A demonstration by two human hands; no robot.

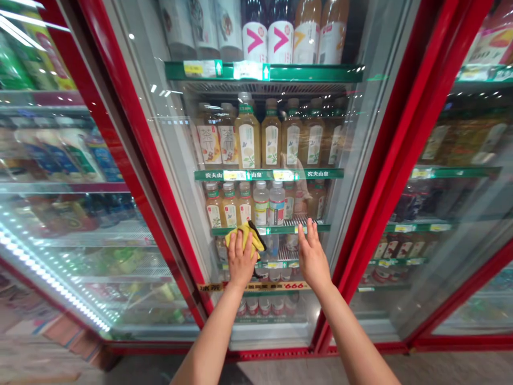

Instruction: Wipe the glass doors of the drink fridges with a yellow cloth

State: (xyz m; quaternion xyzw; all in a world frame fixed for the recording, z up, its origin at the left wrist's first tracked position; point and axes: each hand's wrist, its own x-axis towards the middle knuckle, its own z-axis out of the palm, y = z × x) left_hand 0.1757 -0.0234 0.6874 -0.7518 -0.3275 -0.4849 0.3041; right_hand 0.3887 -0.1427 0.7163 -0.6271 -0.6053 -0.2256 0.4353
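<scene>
Cloth (257,243), yellow and crumpled, has its black edge slanting down-right under the open left hand (242,263); the right hand (315,259) is open.

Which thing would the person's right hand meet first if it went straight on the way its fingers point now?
Most likely the glass door, which stands between the right hand and the shelved bottles. Depth is unclear, so the fingertips may already touch it.
</scene>
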